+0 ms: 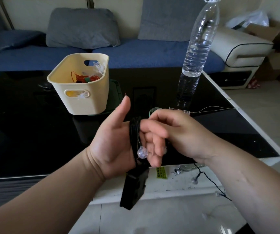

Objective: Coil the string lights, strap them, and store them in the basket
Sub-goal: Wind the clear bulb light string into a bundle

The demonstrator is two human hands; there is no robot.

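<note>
Black limp cord (134,130) wraps the bent fingers (153,154) of the left hand (113,144), right fingers (161,116) pinching its strand; support the heavier box (134,188) dangling below.

**Colour log: bench and surroundings**

String lights (134,132): black wire, clear bulbs. Battery box (134,188): black. Basket (83,98): cream; inside it, orange wire (80,77) and a green strap (86,80). Bench (26,132): glossy black top, white rim. Label (162,173): yellow-green, dark print. Water bottle (198,44): clear. Sofa (135,54): blue seat. Cushions (81,27): grey.
</note>
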